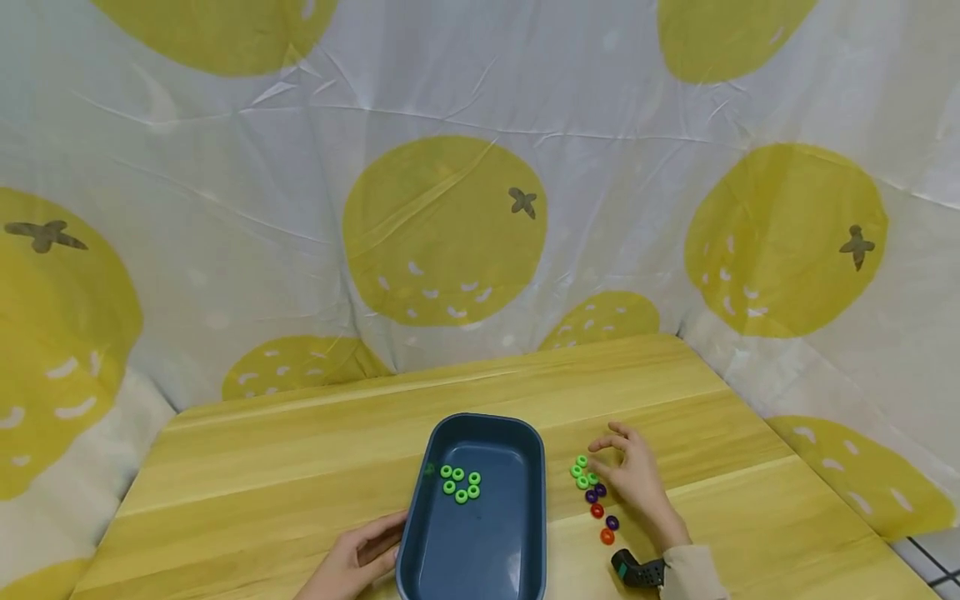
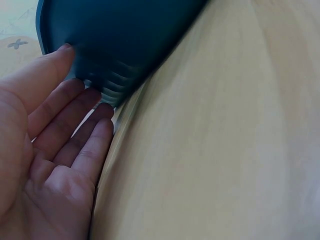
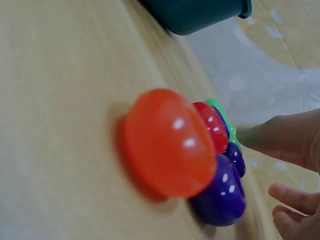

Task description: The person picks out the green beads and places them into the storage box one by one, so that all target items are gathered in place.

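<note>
A dark blue tray (image 1: 495, 546) stands on the table with several green rings (image 1: 462, 497) inside it, toward its far left. My left hand (image 1: 356, 557) is at the tray's left side, its loosely bent fingertips right at the outer wall (image 2: 115, 55) in the left wrist view. To the right of the tray, my right hand (image 1: 633, 475) hovers at a small cluster of green rings (image 1: 582, 482), thumb and fingers apart. Nearer to me lie purple rings (image 1: 612, 522), a red ring (image 1: 597, 510) and an orange ring (image 3: 170, 142), which looms large in the right wrist view.
The wooden table (image 1: 300, 467) ends at a white cloth (image 1: 285, 217) printed with yellow fruit, hanging behind and at the sides. A black device (image 1: 637, 570) sits at my right wrist, beside a light sleeve (image 1: 692, 573).
</note>
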`<state>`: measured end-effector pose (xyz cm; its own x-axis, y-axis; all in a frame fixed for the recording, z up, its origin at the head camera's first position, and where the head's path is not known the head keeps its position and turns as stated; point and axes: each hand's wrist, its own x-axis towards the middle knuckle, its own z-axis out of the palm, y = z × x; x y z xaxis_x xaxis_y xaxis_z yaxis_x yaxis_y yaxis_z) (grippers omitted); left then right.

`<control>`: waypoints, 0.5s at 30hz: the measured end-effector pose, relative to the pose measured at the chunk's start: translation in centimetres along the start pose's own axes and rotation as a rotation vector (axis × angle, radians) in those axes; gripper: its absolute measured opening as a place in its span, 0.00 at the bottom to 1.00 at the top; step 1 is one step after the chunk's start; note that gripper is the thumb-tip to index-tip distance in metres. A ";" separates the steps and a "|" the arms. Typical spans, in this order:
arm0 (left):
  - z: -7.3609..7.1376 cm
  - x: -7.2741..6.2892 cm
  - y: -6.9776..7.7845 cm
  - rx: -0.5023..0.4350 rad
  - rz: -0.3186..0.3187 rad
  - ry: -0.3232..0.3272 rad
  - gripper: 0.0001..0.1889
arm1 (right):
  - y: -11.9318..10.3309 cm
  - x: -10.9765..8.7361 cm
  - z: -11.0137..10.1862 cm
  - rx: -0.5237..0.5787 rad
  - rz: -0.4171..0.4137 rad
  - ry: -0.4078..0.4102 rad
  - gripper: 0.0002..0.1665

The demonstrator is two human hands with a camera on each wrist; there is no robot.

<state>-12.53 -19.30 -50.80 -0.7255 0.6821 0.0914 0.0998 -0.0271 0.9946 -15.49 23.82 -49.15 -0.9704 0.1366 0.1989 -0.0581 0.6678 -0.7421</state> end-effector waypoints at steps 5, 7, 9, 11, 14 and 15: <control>-0.1 0.0 -0.2 -0.011 0.012 -0.004 0.27 | 0.3 0.1 0.7 0.027 0.001 0.000 0.11; -0.1 0.0 -0.3 -0.016 0.017 -0.008 0.27 | 0.2 0.1 0.9 0.029 0.002 -0.001 0.12; -0.1 0.0 -0.3 -0.018 0.022 -0.010 0.27 | 0.2 0.1 1.0 0.029 0.003 -0.002 0.12; -0.1 0.1 -0.4 -0.018 0.025 -0.011 0.28 | 0.2 0.0 1.1 0.031 0.009 -0.003 0.13; 0.0 0.1 -0.4 -0.016 0.026 -0.011 0.28 | 0.2 0.0 1.3 0.036 0.012 -0.002 0.13; 0.0 0.1 -0.4 -0.016 0.025 -0.010 0.28 | 0.2 0.0 1.3 0.036 0.013 0.000 0.13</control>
<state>-12.65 -19.26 -51.14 -0.7160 0.6885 0.1156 0.1069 -0.0556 0.9927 -15.79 23.01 -50.15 -0.9712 0.1446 0.1892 -0.0542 0.6395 -0.7669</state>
